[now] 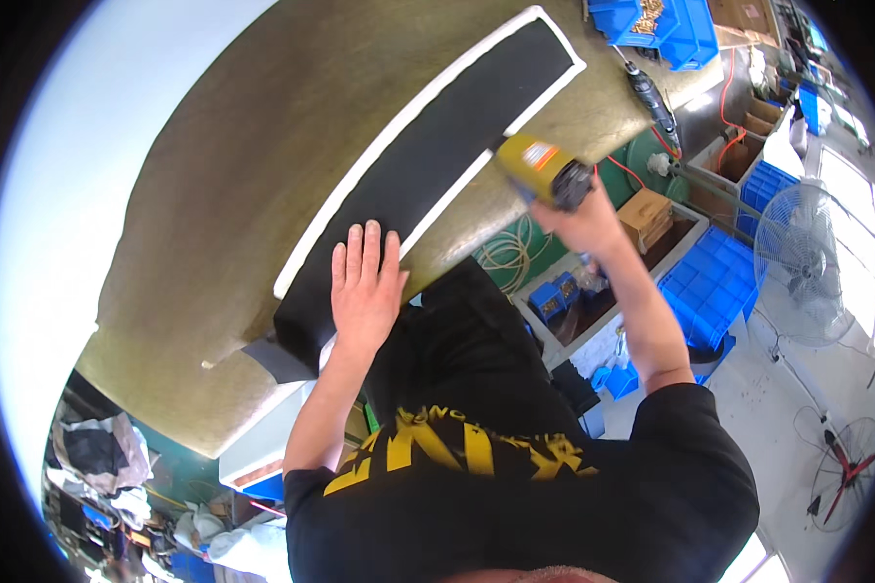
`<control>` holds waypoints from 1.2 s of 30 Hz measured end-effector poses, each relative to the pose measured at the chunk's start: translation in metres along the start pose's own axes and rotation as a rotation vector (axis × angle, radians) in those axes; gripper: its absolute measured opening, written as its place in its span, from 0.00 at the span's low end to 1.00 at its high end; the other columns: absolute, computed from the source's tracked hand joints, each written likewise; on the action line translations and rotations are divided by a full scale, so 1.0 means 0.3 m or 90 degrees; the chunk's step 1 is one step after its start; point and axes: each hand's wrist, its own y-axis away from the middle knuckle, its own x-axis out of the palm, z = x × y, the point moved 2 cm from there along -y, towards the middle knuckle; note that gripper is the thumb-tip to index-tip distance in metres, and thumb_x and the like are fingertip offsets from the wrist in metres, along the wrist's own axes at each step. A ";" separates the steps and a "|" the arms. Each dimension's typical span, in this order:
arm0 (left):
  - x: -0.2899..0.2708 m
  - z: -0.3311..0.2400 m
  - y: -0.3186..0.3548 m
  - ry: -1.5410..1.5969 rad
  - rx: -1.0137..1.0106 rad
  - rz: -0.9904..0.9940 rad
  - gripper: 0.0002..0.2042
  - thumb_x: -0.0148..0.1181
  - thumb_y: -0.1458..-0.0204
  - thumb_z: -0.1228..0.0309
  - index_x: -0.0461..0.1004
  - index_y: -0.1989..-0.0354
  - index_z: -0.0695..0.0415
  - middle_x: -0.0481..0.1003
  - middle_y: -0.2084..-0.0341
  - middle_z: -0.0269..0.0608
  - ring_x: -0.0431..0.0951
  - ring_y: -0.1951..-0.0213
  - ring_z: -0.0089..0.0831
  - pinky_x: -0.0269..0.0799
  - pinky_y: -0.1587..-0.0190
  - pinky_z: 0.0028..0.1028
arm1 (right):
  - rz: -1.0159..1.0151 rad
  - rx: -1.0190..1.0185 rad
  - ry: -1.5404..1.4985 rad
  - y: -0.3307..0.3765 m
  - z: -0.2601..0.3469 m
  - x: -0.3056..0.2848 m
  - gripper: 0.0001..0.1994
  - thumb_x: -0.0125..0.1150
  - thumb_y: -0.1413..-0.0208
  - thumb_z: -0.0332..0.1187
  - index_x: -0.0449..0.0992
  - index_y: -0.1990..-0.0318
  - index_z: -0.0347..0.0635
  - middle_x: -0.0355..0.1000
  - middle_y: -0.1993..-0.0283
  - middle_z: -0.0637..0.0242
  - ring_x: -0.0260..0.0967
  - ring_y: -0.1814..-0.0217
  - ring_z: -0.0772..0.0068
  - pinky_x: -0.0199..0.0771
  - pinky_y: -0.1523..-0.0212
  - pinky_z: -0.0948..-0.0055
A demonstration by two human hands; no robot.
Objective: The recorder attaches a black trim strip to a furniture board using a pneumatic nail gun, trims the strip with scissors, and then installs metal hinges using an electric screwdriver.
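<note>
So the big olive-brown fabric panel (262,146) is laid out flat and takes up most of the view. Everything else sits relative to that. Running diagonally across it is a long black strip with white edging (437,146). The left hand (365,287) is spread open, palm flat on the lower end of that strip, pinning it near the panel's near edge. Over at the panel's right edge, just off the strip's right side, the right hand (583,219) is wrapped tight around a yellow power stapler (540,170), nose aimed at the edge there. Strip looks placed and lined up already. Can't make out any fasteners, so I'd guess the fixing is mid-way, with the lower end left. Past the panel on the right: blue bins (710,282) and a floor fan (797,257).
</note>
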 end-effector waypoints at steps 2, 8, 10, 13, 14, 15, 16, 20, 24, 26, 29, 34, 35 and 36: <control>0.035 0.014 0.009 -0.123 0.060 0.055 0.24 0.55 0.45 0.70 0.68 0.38 0.55 0.65 0.36 0.46 0.63 0.33 0.47 0.53 0.31 0.46 | -0.007 0.009 -0.021 -0.075 -0.038 -0.141 0.11 0.65 0.54 0.28 0.77 0.62 0.34 0.74 0.76 0.68 0.71 0.77 0.80 0.72 0.74 0.75; 0.053 0.009 0.026 -0.132 0.032 0.032 0.22 0.53 0.46 0.75 0.70 0.40 0.56 0.69 0.39 0.46 0.66 0.36 0.48 0.54 0.31 0.47 | -0.011 -0.009 0.024 -0.245 -0.065 -0.330 0.06 0.61 0.53 0.28 0.76 0.69 0.34 0.72 0.80 0.69 0.70 0.79 0.78 0.71 0.74 0.74; 0.051 0.005 0.029 -0.140 0.027 0.045 0.23 0.53 0.47 0.75 0.71 0.40 0.56 0.69 0.39 0.47 0.66 0.36 0.48 0.54 0.32 0.48 | -0.007 0.007 0.039 -0.273 -0.083 -0.342 0.06 0.61 0.53 0.29 0.76 0.72 0.36 0.71 0.81 0.67 0.70 0.80 0.78 0.71 0.74 0.73; 0.058 0.009 0.033 -0.133 0.038 0.050 0.20 0.54 0.44 0.75 0.70 0.42 0.61 0.69 0.40 0.54 0.66 0.36 0.54 0.54 0.32 0.51 | -0.025 0.005 0.013 -0.269 -0.050 -0.325 0.07 0.62 0.54 0.31 0.77 0.72 0.36 0.72 0.82 0.67 0.70 0.80 0.78 0.71 0.74 0.71; 0.059 0.011 0.037 -0.140 0.036 0.050 0.20 0.54 0.44 0.75 0.70 0.42 0.61 0.69 0.40 0.54 0.66 0.36 0.54 0.54 0.32 0.51 | -0.023 0.006 0.011 -0.282 -0.074 -0.324 0.07 0.62 0.54 0.31 0.77 0.72 0.36 0.72 0.82 0.67 0.70 0.80 0.78 0.71 0.74 0.71; 0.062 0.008 0.037 -0.145 0.035 0.048 0.20 0.54 0.44 0.75 0.70 0.42 0.61 0.69 0.40 0.54 0.66 0.36 0.54 0.54 0.32 0.51 | -0.023 -0.002 0.037 -0.295 -0.104 -0.327 0.07 0.62 0.54 0.32 0.77 0.71 0.36 0.72 0.82 0.66 0.71 0.79 0.77 0.72 0.74 0.71; 0.065 0.007 0.037 -0.144 0.035 0.049 0.20 0.54 0.44 0.75 0.70 0.42 0.61 0.69 0.40 0.54 0.66 0.36 0.54 0.54 0.32 0.51 | -0.023 -0.010 0.064 -0.300 -0.124 -0.334 0.08 0.63 0.54 0.32 0.77 0.71 0.35 0.72 0.82 0.66 0.71 0.79 0.76 0.72 0.74 0.70; 0.059 0.012 0.032 -0.140 0.036 0.036 0.19 0.55 0.44 0.74 0.71 0.43 0.61 0.70 0.40 0.54 0.66 0.36 0.54 0.53 0.32 0.51 | -0.007 -0.005 0.061 -0.284 -0.126 -0.316 0.09 0.63 0.55 0.32 0.77 0.70 0.34 0.72 0.82 0.64 0.72 0.79 0.74 0.73 0.73 0.70; 0.055 0.003 0.026 -0.128 0.021 0.039 0.21 0.55 0.47 0.76 0.72 0.43 0.59 0.70 0.40 0.51 0.66 0.36 0.51 0.53 0.32 0.49 | 0.007 0.011 0.059 -0.247 -0.117 -0.272 0.11 0.64 0.55 0.32 0.77 0.68 0.32 0.74 0.79 0.62 0.74 0.77 0.73 0.74 0.71 0.70; 0.058 0.007 0.029 -0.122 0.017 0.024 0.24 0.54 0.50 0.77 0.73 0.42 0.57 0.70 0.39 0.47 0.66 0.35 0.48 0.52 0.31 0.47 | 0.016 0.019 0.091 -0.230 -0.113 -0.253 0.11 0.64 0.55 0.32 0.77 0.67 0.32 0.74 0.78 0.62 0.74 0.76 0.74 0.74 0.71 0.70; 0.052 0.003 0.024 -0.124 0.016 0.030 0.24 0.54 0.50 0.78 0.72 0.41 0.56 0.70 0.39 0.46 0.66 0.35 0.47 0.52 0.31 0.47 | 0.042 0.029 0.009 -0.193 -0.105 -0.213 0.11 0.63 0.56 0.31 0.76 0.65 0.33 0.75 0.76 0.62 0.74 0.75 0.74 0.74 0.70 0.71; 0.061 0.006 0.025 -0.127 0.026 0.011 0.22 0.53 0.47 0.75 0.72 0.40 0.54 0.69 0.38 0.43 0.65 0.34 0.44 0.53 0.31 0.45 | 0.033 0.021 0.052 -0.162 -0.078 -0.171 0.11 0.63 0.56 0.30 0.76 0.65 0.33 0.74 0.77 0.63 0.74 0.75 0.73 0.74 0.71 0.70; 0.059 0.009 0.019 -0.127 0.025 0.011 0.22 0.53 0.47 0.75 0.72 0.40 0.54 0.69 0.38 0.43 0.65 0.34 0.44 0.53 0.31 0.45 | 0.035 0.021 0.052 -0.157 -0.078 -0.157 0.11 0.63 0.56 0.30 0.76 0.65 0.33 0.74 0.77 0.63 0.74 0.75 0.73 0.74 0.71 0.70; 0.051 0.009 0.021 -0.119 0.033 0.016 0.21 0.53 0.45 0.75 0.72 0.41 0.55 0.69 0.38 0.46 0.66 0.35 0.47 0.53 0.31 0.46 | 0.049 0.033 0.049 -0.143 -0.084 -0.135 0.11 0.63 0.56 0.30 0.75 0.65 0.32 0.74 0.78 0.64 0.74 0.76 0.74 0.74 0.71 0.70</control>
